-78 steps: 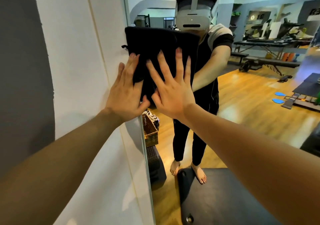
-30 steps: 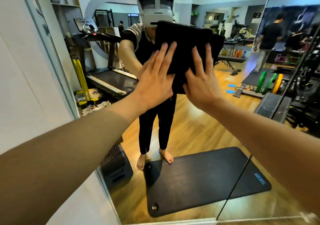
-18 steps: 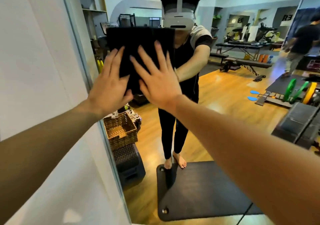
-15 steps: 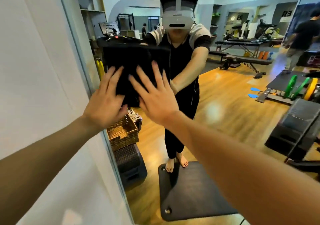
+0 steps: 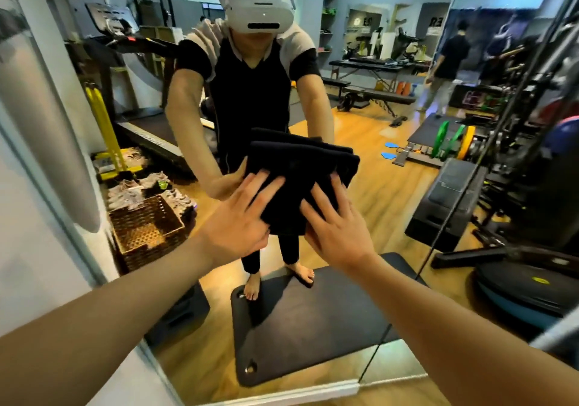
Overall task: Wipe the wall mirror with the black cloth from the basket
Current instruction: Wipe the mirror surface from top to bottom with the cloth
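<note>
While both hands, left point(image 5: 241, 222) and right point(image 5: 336, 233), are pressing flat, fingers straight, the soft folded black cloth point(image 5: 300, 170) is likely bunching unless pressed centrally.

The folded cloth point(image 5: 300, 170) is plain black, while the mirror point(image 5: 391, 205) reflects a brown open-weave wicker basket point(image 5: 147, 227), a dark grey floor mat point(image 5: 313, 321), a honey-toned wooden floor point(image 5: 376, 199), yellow stands point(image 5: 105, 127) and a white headset point(image 5: 260, 8).

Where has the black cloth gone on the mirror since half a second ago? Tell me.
Yes, it moved: the black cloth went down and right, away from the mirror's left edge.
</note>
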A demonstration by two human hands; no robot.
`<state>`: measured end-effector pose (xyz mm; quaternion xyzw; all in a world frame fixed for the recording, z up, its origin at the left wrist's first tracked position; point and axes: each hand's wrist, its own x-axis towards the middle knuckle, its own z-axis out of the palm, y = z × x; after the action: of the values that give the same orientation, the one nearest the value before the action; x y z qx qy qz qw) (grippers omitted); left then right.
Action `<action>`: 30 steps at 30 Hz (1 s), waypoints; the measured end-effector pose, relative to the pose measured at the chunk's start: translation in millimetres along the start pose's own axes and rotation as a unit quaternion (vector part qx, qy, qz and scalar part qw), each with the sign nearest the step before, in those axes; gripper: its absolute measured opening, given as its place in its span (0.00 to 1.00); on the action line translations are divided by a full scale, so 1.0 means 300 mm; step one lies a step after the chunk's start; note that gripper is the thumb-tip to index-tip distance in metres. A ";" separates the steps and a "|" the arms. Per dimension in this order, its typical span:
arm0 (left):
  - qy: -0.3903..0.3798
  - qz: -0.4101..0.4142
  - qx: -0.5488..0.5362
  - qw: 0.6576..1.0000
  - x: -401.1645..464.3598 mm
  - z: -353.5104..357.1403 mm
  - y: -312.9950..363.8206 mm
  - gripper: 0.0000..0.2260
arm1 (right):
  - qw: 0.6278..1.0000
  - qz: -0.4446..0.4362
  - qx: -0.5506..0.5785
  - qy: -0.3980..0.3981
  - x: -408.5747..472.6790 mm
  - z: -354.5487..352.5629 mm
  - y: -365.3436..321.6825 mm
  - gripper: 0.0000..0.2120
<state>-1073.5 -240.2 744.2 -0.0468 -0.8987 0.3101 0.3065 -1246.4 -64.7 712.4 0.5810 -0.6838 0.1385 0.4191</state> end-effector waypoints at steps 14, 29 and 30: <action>0.072 -0.090 -0.009 0.993 0.524 -0.302 -0.065 0.14 | 0.991 0.055 0.049 0.111 0.305 -0.283 0.343 0.30; 0.152 -0.212 -0.067 0.963 0.200 -0.023 0.085 0.31 | 0.988 -0.062 0.065 0.129 0.233 -0.088 0.144 0.28; 0.129 -0.204 -0.054 0.969 0.180 0.020 0.124 0.28 | 0.987 -0.084 0.060 0.120 0.190 -0.073 0.177 0.27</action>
<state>-1124.5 -198.6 746.7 0.0819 -0.8576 0.1838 0.4734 -1284.3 -73.2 783.4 0.6398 -0.5677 0.2122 0.4726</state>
